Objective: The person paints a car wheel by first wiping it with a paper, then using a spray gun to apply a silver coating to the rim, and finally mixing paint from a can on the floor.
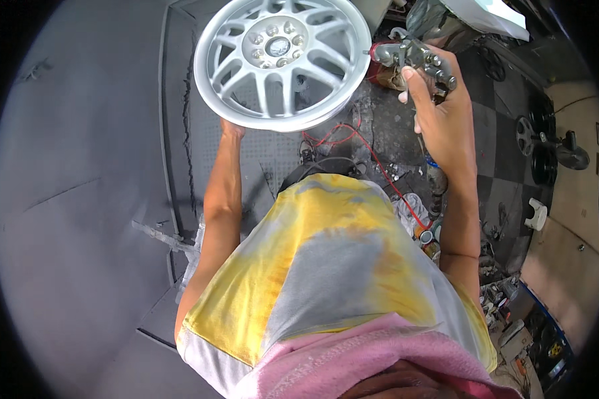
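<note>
Smooth grey surface, like a wall or a panel [80, 266], is filling the left side of the workplace, while a dark floor with square tiles [509, 126] is spreading on the right side. A stained yellow-and-grey fabric shirt [333, 259] is covering the body of the person in the lower middle. At the top centre, a round silver-coloured wheel rim with many narrow spokes [279, 46] is showing its face to the camera, and it is standing out above the floor. A soft pink cloth [379, 342] is lying over the upper part of the shirt, near the lower edge. A thin red hose [386, 179] is curving below the wheel rim and toward the right forearm.

The right hand [439, 110] is holding a dark metal spray gun [419, 58]; its grip is enclosing the gun, with the thumb resting along the side. The front of this gun is pointing left, just beside the right edge of the wheel rim; I cannot tell whether they are touching. The left hand [231, 128] is reaching the lower left edge of the wheel rim. Its fingers are hiding behind, so I cannot tell how its grip is closing. A small white stool [537, 214] is standing at the far right, and a dark shoe [306, 151] is showing below the wheel rim.
</note>
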Demonstrator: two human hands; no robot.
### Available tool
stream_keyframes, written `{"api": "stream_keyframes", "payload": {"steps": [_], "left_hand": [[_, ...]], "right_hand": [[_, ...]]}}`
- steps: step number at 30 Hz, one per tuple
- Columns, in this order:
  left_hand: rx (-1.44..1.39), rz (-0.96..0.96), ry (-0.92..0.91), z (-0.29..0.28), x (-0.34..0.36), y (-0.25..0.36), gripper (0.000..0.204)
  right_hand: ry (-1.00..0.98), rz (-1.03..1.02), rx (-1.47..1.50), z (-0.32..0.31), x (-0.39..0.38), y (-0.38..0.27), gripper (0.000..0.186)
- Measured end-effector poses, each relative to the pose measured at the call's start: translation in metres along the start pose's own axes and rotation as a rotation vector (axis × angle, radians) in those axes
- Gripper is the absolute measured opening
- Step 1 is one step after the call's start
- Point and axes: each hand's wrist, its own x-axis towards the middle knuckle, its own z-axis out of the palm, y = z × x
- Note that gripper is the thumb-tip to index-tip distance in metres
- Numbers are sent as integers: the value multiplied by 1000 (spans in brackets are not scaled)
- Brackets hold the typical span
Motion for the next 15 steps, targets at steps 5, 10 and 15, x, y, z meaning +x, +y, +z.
{"api": "stream_keyframes", "payload": {"steps": [5, 10, 15], "left_hand": [[-52, -29, 85, 17, -15, -32, 50], [-80, -242, 268, -18, -33, -65, 65], [-92, -299, 466, -19, -47, -75, 77]], "right_hand": [[7, -38, 14, 6, 25, -10, 31], [-73, -46, 142, 31, 31, -39, 33], [-283, -23, 51, 28, 31, -37, 28]]}}
